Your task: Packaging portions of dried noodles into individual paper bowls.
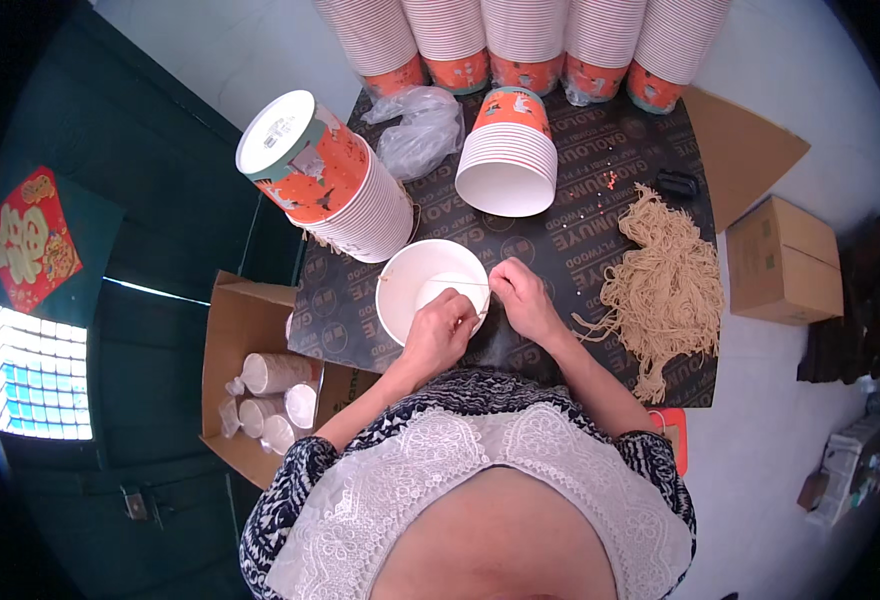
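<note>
- A dark printed plywood tabletop (pixel 580 225) carries the work
- A single white paper cup (pixel 430 288) stands on it near the front edge
- Two stacks of orange-and-white cups lie tipped on it: one (pixel 335 180) at the left, one (pixel 510 150) in the middle
- More cup stacks (pixel 520 40) line the far edge
- A crumpled clear plastic bag (pixel 420 130) lies between the stacks
- A heap of tan string (pixel 665 280) lies on the right side
- A small black object (pixel 677 183) sits beyond the string
</note>
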`<state>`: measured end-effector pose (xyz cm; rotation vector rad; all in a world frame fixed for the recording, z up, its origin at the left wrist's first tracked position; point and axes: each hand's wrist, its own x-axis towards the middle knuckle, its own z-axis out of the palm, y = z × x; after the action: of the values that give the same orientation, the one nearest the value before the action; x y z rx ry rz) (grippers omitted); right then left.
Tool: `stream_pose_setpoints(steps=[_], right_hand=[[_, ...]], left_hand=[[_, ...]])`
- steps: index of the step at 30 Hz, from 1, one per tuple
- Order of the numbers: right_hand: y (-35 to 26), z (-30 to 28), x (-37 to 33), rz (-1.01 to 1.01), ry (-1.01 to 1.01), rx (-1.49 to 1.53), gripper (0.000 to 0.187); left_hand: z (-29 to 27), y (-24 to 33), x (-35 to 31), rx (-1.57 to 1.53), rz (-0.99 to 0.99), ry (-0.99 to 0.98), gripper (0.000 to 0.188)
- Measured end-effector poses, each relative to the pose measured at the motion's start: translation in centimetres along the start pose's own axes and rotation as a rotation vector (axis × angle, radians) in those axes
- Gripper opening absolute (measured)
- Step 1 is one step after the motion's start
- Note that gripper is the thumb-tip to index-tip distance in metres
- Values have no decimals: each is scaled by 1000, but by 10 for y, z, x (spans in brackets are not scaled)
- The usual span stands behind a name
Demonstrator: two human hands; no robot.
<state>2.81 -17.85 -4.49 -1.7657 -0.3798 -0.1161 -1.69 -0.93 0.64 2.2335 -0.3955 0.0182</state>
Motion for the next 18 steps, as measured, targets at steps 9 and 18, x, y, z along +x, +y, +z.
stream_pose_setpoints(steps=[9,18], right_hand=[[14,12,-5,15,104,-77,11],[-24,-6,3,-268,-48,-11,7]], left_hand=[[-9,-4,2,1,140,-159,6],[-49,-20,17,-76,-178,80,10]])
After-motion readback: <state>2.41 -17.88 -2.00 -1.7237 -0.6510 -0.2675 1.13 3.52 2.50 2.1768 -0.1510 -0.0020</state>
